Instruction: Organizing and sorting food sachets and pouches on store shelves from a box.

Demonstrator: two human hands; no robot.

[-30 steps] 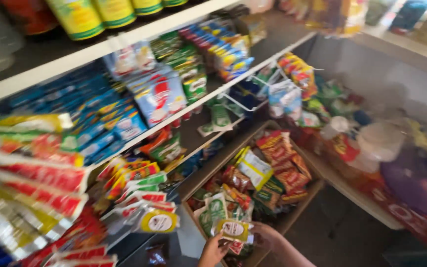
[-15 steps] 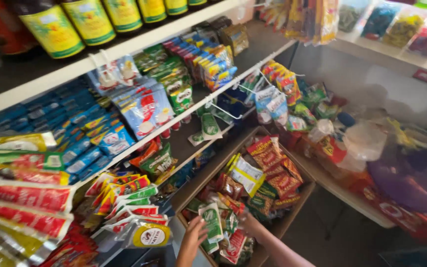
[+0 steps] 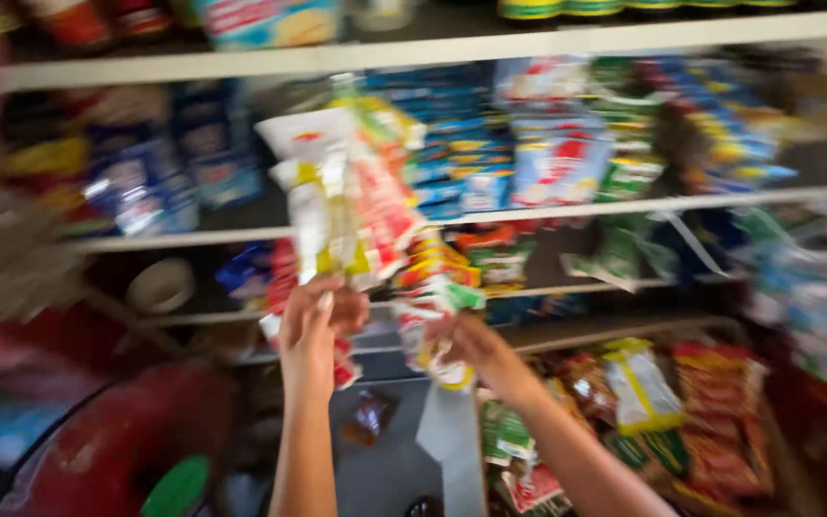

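Clearly, both hands were up among hanging strips of snack sachets in front of the white shelves (image 3: 528,206). The left hand (image 3: 310,330) was closed around the bottom of a tall white, yellow and red sachet strip (image 3: 337,201), which rose from the fist well above the middle shelf edge. The right hand (image 3: 471,347) was just beside it, fingers pinched on a shorter bunch of orange, green and red sachets (image 3: 433,287) that drooped below the palm. The picture was badly smeared by motion, so the exact finger placement could not be told.

Judging by this, the step in hand was lifting or re-hanging the 2 strips, with both of them already gripped and raised. The next move would seem to call for a firm hold on the slippery foil and care to keep the 2 strips apart, since they hung almost touching. Below right, a crate of red and green packets (image 3: 710,412) sat near the right forearm.
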